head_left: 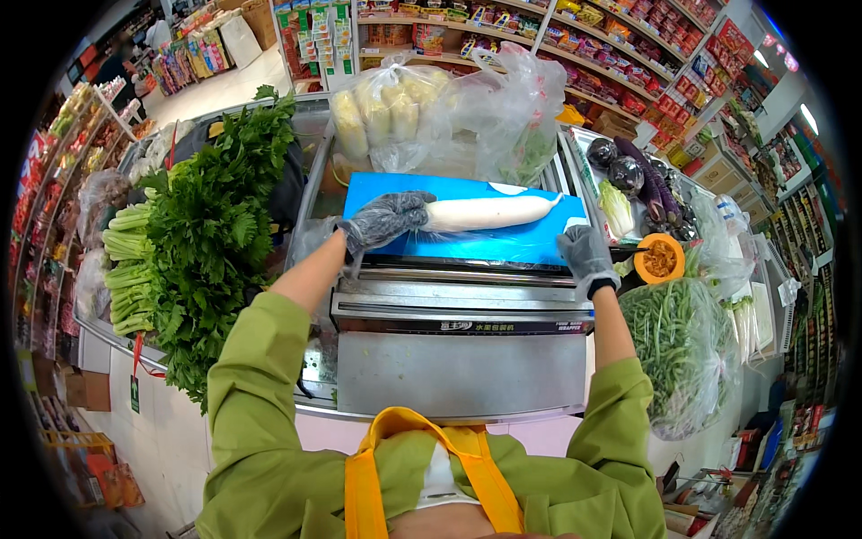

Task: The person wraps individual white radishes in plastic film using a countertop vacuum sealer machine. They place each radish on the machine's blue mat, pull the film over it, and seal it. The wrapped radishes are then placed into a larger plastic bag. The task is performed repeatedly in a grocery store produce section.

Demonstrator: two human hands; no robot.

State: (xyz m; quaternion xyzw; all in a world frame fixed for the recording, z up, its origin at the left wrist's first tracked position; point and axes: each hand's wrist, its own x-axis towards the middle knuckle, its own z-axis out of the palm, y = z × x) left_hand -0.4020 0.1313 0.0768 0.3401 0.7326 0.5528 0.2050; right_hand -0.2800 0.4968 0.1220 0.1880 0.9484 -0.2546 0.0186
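Observation:
A long white daikon radish (489,213) lies crosswise over a blue panel (530,244) on the film-wrapping machine (458,310). My left hand (388,222), in a clear glove, is closed round the radish's left end. Thin clear film shows at the radish's lower edge near that hand. Past the tapered right tip, my gloved right hand (588,256) is at the panel's right edge with its fingers curled. What it grips, if anything, is hidden. A dark, narrow bar (625,254) shows just right of that hand.
Leafy celery (211,234) is heaped on the left. Bagged pale vegetables (395,103) stand behind the panel. On the right are eggplants (655,180), a cut pumpkin (660,259) and a bag of green beans (678,346). Store shelves (620,45) line the back.

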